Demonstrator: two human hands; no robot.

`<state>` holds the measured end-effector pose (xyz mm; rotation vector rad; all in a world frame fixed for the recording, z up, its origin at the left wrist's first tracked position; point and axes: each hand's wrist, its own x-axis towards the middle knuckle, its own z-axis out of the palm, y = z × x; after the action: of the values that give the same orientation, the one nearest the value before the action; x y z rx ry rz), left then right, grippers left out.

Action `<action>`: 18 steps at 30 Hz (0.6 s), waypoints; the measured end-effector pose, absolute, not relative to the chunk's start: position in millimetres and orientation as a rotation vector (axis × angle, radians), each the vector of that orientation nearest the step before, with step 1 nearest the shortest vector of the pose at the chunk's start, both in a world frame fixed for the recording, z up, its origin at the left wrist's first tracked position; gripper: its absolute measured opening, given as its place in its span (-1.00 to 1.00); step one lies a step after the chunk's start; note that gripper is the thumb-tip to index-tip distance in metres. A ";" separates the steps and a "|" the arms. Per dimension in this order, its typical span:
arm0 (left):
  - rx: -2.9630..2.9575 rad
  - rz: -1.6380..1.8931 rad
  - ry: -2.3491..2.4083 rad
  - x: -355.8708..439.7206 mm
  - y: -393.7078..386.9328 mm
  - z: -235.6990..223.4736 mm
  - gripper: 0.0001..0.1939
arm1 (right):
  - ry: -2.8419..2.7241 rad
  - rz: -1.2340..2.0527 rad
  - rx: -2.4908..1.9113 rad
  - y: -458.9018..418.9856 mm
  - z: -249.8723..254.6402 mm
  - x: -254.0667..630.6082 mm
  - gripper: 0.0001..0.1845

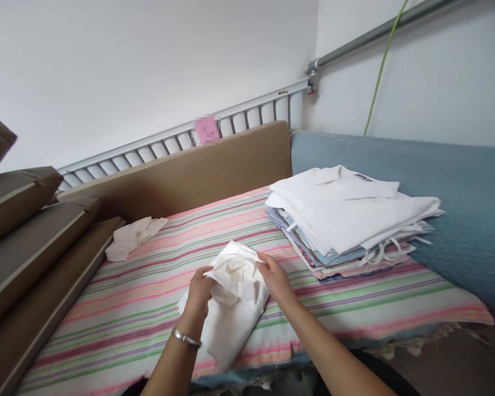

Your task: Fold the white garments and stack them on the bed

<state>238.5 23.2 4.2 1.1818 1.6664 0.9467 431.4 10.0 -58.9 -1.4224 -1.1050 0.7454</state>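
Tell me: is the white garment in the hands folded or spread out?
Partly folded: the white garment lies bunched and doubled over on the striped sheet, both hands gripping its upper end.

garment in the hands [231, 297]: plain cream-white, no print
bed sheet [157, 297]: stripes of pink, pale green, white and purple running across the whole sheet
crumpled cloth [134, 236] at the sheet's far left corner: off-white, plain
folded stack [350, 220] on the sheet's right part: white shirt on top, layers of pale blue, pink and white below, with white ties hanging out
blanket [449, 198] right of the sheet: dusty blue, finely textured
boards [37, 242] left of the sheet: brown with lighter edges
headboard [198, 170] behind the sheet: tan
rail [169, 140] above the headboard: white
cable [381, 66] on the wall: yellow-green
bracelet [186, 337]: silver
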 end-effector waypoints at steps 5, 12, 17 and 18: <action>1.308 0.862 1.809 201.6 10.5 -23.5 -0.52 | -1.400 0.487 -1.372 4.7 -52.2 418.6 -0.58; 1.485 0.750 2.040 153.4 14.0 -39.6 -0.65 | -2.041 0.315 -1.390 -11.3 -47.3 389.1 -0.50; 1.553 0.687 2.053 153.9 18.6 -56.6 -0.71 | -2.108 0.348 -1.454 -14.1 -58.1 379.3 -0.54; 1.579 0.675 2.051 157.4 19.1 -56.8 -0.71 | -2.112 0.350 -1.457 -14.6 -59.8 378.4 -0.54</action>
<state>157.4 19.1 -56.8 1.5786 2.0511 0.6749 378.4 -14.6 -59.8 -1.4572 -2.1116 0.3503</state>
